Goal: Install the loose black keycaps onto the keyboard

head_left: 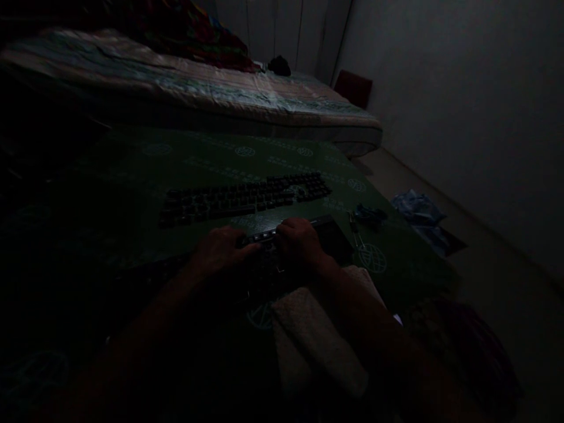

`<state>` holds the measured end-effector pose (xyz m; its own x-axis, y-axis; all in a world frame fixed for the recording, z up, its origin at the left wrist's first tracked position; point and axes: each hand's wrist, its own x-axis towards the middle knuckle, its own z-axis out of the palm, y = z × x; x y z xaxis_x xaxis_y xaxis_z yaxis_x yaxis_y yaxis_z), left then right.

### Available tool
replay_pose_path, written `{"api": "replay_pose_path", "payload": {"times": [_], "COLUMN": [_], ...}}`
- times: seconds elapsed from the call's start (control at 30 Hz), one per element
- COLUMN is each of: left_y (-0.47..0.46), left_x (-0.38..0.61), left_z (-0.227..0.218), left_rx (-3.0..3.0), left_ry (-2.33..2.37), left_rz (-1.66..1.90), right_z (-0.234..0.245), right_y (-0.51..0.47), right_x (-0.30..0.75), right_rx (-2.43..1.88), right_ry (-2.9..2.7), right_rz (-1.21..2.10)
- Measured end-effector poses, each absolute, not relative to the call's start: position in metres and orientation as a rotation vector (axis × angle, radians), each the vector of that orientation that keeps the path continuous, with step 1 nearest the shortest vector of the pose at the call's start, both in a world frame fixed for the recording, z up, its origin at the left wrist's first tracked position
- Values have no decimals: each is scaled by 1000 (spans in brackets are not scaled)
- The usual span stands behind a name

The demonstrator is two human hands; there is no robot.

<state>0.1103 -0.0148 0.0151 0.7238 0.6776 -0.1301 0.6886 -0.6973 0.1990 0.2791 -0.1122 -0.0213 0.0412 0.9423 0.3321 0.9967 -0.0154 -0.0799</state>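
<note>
A dark keyboard (335, 236) lies across the green patterned mat (396, 276), its middle and left part hard to make out in the dim light. My left hand (220, 249) grips it near the middle, thumb stretched towards the right. Close by, my right hand (302, 239) has its fingers curled over the keyboard's far edge. Between the two hands a short row of keys (263, 235) catches the light. Beyond the keyboard, loose black keycaps (233, 200) are laid out in rows like a keyboard. Under my right forearm rests a pale, crumpled cloth (321, 335).
Right of the keyboard lie a thin wire-like tool (356, 230) and a dark bundle, perhaps a cable (371, 215). A bed (220, 97) with a striped cover stands behind the mat. Bluish fabric (418, 214) lies on the floor by the wall (476, 117).
</note>
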Motion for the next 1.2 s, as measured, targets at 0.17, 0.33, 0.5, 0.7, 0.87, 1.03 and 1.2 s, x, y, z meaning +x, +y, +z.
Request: {"api": "replay_pose_path", "payload": {"times": [0.17,0.33,0.5,0.7,0.87,1.03,1.2], "left_y": [-9,-6,-7,-11,-10,-11,-13], "left_x": [107,105,104,96,88,88,89], "left_z": [3,-2,-1,9,9,9,10], "left_rx": [2655,2649,2625,2581,2573,2550,2568], "left_ry": [1059,1038,1044,1095,1078,1115,1111], "left_rz": [54,100,125,81,76,63,82], "right_z": [-20,-19,-15,-15,-9,13,34], "right_y": [-111,-111,-111,-107,-100,-100,-112], "right_x": [277,275,273,264,265,295,326], "right_rx": [-2069,-2090,-2105,-2069,-2037,-2013,-1979], "right_ry": [-1978,-1965,-1976,-2016,-2061,-1964,-1833], "right_rz": [-263,-267,-231,-209,-99,105,316]}}
